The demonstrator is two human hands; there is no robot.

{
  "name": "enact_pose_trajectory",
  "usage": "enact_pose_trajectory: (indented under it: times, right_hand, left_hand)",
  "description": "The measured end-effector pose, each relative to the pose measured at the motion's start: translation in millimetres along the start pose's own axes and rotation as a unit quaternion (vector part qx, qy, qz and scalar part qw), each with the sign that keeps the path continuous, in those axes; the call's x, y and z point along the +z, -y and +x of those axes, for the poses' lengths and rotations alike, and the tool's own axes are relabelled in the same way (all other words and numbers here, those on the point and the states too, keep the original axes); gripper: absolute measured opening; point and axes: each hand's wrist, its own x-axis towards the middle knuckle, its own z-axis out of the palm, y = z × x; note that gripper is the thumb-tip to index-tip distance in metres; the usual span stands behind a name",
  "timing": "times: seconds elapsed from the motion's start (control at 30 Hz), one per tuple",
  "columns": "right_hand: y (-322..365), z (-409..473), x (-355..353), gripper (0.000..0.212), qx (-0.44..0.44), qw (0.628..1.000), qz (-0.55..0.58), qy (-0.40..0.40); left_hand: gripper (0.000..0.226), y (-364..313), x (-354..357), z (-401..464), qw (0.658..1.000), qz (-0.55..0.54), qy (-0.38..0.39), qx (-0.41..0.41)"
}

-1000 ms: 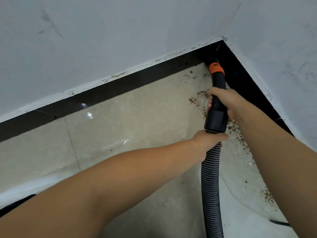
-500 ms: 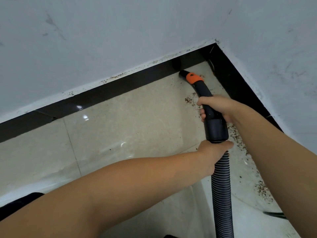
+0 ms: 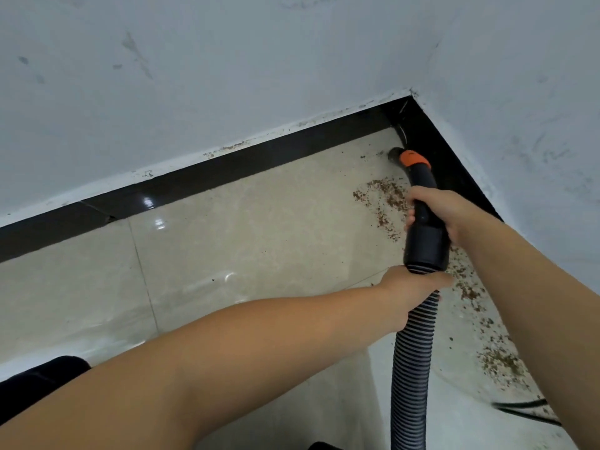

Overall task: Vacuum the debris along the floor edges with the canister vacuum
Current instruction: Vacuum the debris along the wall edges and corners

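A black vacuum nozzle with an orange collar points at the floor near the room's corner, its tip close to the right baseboard. My right hand grips the nozzle's black handle. My left hand grips the ribbed grey-black hose just below the black cuff. Brown debris lies scattered on the beige tile left of the nozzle, and more debris runs along the right wall edge.
Black baseboards line both white walls and meet at the corner. A black cable crosses the floor at the lower right. A dark object sits at the lower left edge.
The nozzle tip swung from the far baseboard back to the right, toward the corner and the right wall. Both hands kept their grip and moved with it.
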Motion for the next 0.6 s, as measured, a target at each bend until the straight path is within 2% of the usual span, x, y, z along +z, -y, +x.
enact_pose_trajectory:
  times: [0.17,0.37,0.6]
  right_hand:
    - [-2.6,4.5,-12.5,0.014,0.029,0.999,0.016,0.023]
    - [7.0,6.8,10.6,0.011,0.030,0.997,-0.032,0.070]
    - [7.7,6.5,10.6,0.010,0.017,0.998,-0.015,0.050]
  left_hand:
    - [0.027,0.0,9.4,5.1,1.000,0.000,0.001,-0.017]
    - [0.031,0.2,0.8,9.7,0.999,-0.029,-0.036,-0.006]
    - [0.030,-6.5,-2.9,5.6,0.999,-0.028,-0.031,-0.009]
